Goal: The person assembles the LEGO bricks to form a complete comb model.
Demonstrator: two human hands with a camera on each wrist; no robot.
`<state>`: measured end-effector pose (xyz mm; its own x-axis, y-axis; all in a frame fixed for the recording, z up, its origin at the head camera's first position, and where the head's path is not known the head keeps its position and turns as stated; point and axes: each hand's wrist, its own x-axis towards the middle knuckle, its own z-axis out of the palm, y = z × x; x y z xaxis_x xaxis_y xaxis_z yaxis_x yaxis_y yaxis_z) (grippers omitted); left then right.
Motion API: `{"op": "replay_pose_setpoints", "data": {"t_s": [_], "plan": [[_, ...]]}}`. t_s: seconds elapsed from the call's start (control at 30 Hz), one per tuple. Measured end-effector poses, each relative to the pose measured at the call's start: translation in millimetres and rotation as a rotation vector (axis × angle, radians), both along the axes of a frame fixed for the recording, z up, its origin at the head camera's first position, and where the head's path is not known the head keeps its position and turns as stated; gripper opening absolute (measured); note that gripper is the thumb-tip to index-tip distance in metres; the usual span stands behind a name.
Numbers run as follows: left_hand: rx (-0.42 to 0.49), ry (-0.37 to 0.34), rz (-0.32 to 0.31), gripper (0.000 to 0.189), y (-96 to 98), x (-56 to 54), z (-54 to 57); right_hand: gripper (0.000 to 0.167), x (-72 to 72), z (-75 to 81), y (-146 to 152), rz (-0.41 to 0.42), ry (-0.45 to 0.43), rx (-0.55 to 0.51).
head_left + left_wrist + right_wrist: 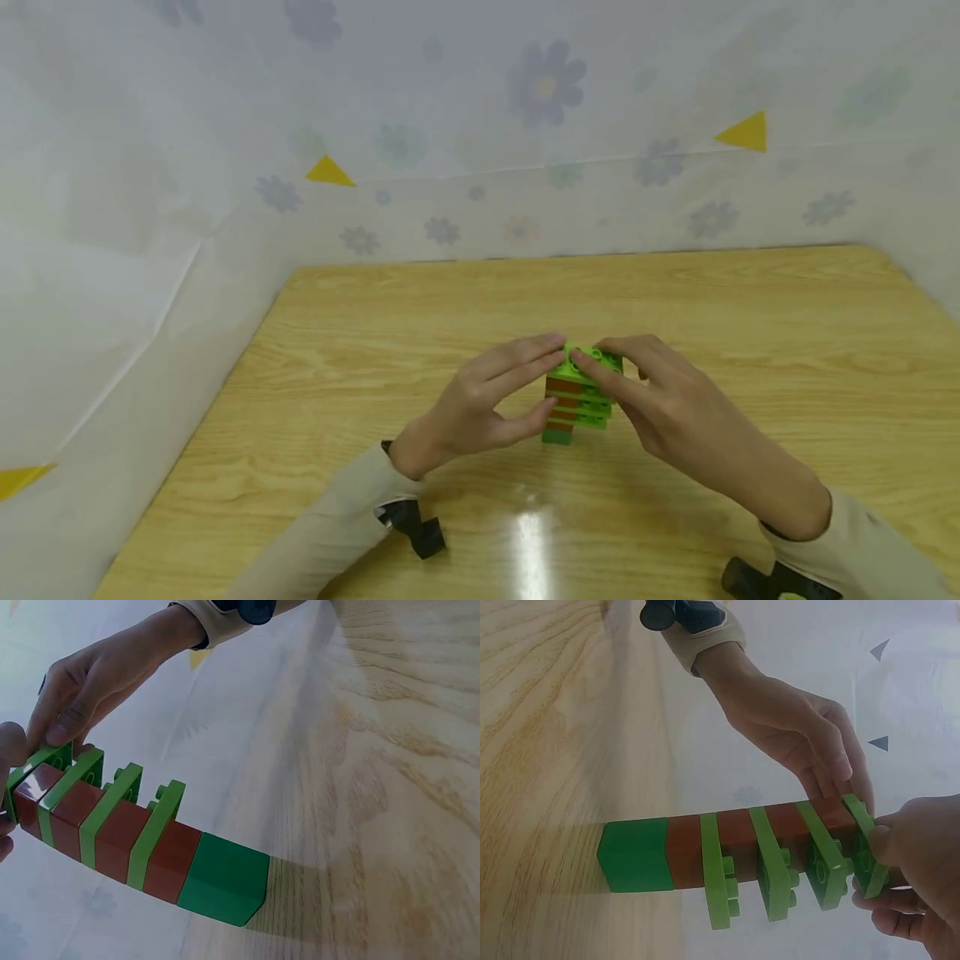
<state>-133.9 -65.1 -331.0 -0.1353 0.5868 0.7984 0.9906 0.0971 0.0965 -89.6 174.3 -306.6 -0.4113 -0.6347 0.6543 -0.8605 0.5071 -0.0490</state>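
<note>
A tower of toy building bricks stands upright on the table, its dark green block (557, 437) at the bottom. Above that, brown bricks (124, 841) alternate with flat light green plates (717, 877) that jut out to one side. My right hand (678, 404) pinches the topmost light green plate (866, 859) between thumb and fingers. On the tower's other side, my left hand (480, 396) has its fingers extended to the top plate's edge, with the thumb lower, by the brown bricks. Part of the top is hidden under the right fingers.
The wooden table (360, 350) reaches back to a white flower-patterned sheet (465, 100) with yellow triangles (746, 133) on it. A black wrist device (420, 529) hangs by the left sleeve, another (776, 579) by the right sleeve.
</note>
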Motion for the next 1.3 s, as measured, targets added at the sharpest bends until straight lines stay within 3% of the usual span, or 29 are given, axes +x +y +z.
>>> {"op": "replay_pose_setpoints", "data": {"t_s": [0.33, 0.63, 0.73, 0.83, 0.87, 1.03, 1.17, 1.3], "plan": [[0.005, 0.096, 0.067, 0.034, -2.5, 3.0, -7.0, 0.044, -1.7, -1.4, -4.7, 0.001, 0.008, 0.006], [-0.065, 0.176, 0.134, 0.041, 0.4, 0.6, -2.1, 0.041, -6.1, -2.0, -2.3, -0.025, -0.004, -0.054], [-0.085, 0.186, 0.154, 0.042, 1.3, -0.3, -2.1, 0.041, -6.5, -4.7, -2.6, -0.035, 0.061, -0.041], [-0.085, 0.168, 0.166, 0.043, 3.4, -1.2, -4.9, 0.044, -5.8, -10.8, -3.2, -0.056, 0.147, 0.022], [-0.078, 0.156, 0.169, 0.044, 4.4, -1.5, -6.6, 0.053, -5.2, -13.4, -3.0, -0.071, 0.167, 0.057], [-0.043, 0.053, 0.164, 0.051, 11.6, -2.8, -16.0, 0.133, -6.4, -27.6, 1.5, -0.145, 0.168, 0.174], [-0.041, -0.036, 0.157, 0.054, 18.2, -4.7, -19.8, 0.131, -12.9, -36.8, 2.7, -0.157, 0.200, 0.116], [-0.052, -0.074, 0.149, 0.057, 25.1, -7.5, -21.9, 0.125, -16.4, -42.3, 4.1, -0.159, 0.220, 0.074]]}}
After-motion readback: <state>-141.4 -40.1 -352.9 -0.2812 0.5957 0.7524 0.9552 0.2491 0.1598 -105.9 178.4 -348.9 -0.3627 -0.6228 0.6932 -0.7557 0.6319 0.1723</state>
